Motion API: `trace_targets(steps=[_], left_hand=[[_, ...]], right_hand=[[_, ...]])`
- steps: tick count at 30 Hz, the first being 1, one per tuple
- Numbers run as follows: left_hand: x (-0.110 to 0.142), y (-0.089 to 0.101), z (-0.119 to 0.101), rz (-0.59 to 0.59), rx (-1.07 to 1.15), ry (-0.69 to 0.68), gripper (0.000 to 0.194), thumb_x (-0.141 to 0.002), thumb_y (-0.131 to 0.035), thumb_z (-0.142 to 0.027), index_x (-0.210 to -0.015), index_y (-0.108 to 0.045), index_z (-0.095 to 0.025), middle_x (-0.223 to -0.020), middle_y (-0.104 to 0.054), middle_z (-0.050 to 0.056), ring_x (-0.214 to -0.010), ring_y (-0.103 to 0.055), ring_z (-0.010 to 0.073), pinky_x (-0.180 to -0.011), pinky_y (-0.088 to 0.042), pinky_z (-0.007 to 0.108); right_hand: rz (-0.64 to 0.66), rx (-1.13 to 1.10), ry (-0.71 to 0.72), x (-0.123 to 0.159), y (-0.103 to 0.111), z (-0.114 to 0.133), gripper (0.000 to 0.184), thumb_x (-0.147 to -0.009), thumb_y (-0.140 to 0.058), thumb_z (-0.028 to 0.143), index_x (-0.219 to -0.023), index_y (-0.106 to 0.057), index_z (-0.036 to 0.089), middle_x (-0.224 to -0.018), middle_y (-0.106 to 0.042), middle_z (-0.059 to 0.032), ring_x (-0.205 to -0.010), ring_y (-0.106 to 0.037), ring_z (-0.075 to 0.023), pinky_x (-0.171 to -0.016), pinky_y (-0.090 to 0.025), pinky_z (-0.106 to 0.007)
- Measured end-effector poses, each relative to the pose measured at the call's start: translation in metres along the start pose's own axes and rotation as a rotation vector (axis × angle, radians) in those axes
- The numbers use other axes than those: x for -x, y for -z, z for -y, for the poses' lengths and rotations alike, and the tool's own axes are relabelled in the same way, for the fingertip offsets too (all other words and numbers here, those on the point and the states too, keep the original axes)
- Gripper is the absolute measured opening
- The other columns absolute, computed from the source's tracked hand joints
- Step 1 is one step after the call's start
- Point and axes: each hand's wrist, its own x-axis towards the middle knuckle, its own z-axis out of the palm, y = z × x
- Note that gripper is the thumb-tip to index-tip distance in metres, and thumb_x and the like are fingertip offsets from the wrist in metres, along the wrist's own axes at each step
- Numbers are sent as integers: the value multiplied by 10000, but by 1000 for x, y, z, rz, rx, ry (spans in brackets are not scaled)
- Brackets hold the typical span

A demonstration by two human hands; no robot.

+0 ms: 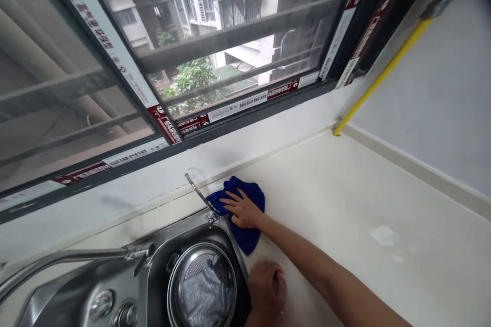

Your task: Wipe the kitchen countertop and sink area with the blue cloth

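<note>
Smooth cream desk [345, 214], stainless steel sink [180, 232] set in it, round mesh strainer [201, 271] inside. Soft blue cloth [245, 237] bunched beside the sink's corner under the flat, open right hand [243, 208]; left hand [266, 288] curled shut at the rim.

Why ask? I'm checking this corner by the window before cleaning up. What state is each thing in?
Right hand: flat, pressing the cloth.
Blue microfibre cloth: bunched under the right hand.
Left hand: curled, resting beside the sink.
Stainless steel sink: basin holding the strainer.
Round mesh strainer: seated in the basin.
Cream countertop: pale smear at right.
Dark-framed window: red-and-white labels on frame.
</note>
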Motion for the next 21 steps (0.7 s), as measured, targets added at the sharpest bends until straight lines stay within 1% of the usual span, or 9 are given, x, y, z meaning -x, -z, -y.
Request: trace_targets(steps=[4, 7, 10, 12, 13, 15, 17, 19, 21], left_hand=[[0, 2, 2, -30, 32, -33, 210, -744, -500, -79, -834, -629, -218, -770, -699, 6, -732, -642, 172, -696, -457, 309], [0, 1, 3, -34, 44, -80, 199, -739, -492, -84, -818, -633, -200, -721, -698, 13, -639, -634, 155, -619, -440, 284], [5, 0, -1, -3, 69, -197, 170, -731, -509, -114, -795, -646, -191, -604, -660, 2, -512, -587, 134, -524, -397, 258], [16, 7, -6, 49, 93, -311, 155, -685, -560, -145, -781, -663, -208, -561, -649, -25, -471, -573, 122, -496, -393, 241], [23, 13, -10, 78, 105, -364, 169, -657, -583, -156, -785, -673, -222, -569, -662, -39, -475, -583, 115, -501, -407, 229], [43, 36, -16, 122, 118, -421, 223, -630, -604, -163, -817, -691, -247, -625, -705, -61, -512, -624, 103, -527, -442, 203], [67, 70, -18, 126, 112, -390, 263, -657, -591, -154, -869, -704, -259, -698, -744, -64, -567, -664, 95, -566, -477, 180], [94, 113, -13, 81, 80, -280, 270, -731, -546, -147, -908, -716, -262, -735, -758, -49, -586, -676, 93, -599, -506, 174], [124, 161, 0, 2, 30, -130, 263, -831, -489, -166, -932, -720, -241, -772, -770, -8, -634, -697, 106, -631, -534, 184]], right_hand=[[-29, -9, -57, 25, -4, 17, 567, -860, -504, 249, -1421, -578, 214, -1593, -416, -42, -1542, -200, -274, -1252, -18, -607], [-20, 4, -79, 45, -6, 32, 569, -850, -506, 251, -1413, -586, 223, -1597, -410, -30, -1542, -198, -278, -1253, -18, -604], [-10, 30, -104, 68, -8, 49, 572, -832, -501, 239, -1396, -600, 225, -1603, -401, -22, -1543, -188, -285, -1252, -27, -610], [2, 50, -119, 84, -10, 61, 589, -816, -495, 221, -1396, -597, 226, -1611, -387, -20, -1546, -176, -292, -1248, -33, -624], [6, 62, -125, 93, -11, 68, 600, -810, -491, 212, -1401, -592, 228, -1614, -381, -22, -1547, -171, -295, -1246, -37, -630], [6, 88, -127, 112, -15, 82, 621, -801, -483, 194, -1413, -580, 229, -1616, -378, -31, -1547, -169, -299, -1244, -47, -638], [-3, 111, -116, 133, -19, 96, 641, -791, -482, 176, -1424, -569, 224, -1614, -381, -44, -1547, -167, -305, -1242, -51, -645], [-3, 121, -93, 155, -23, 110, 662, -781, -486, 164, -1437, -555, 218, -1619, -371, -50, -1550, -154, -313, -1240, -43, -653], [16, 113, -77, 176, -25, 124, 685, -780, -490, 160, -1461, -528, 220, -1635, -339, -45, -1556, -127, -318, -1239, -29, -660]])
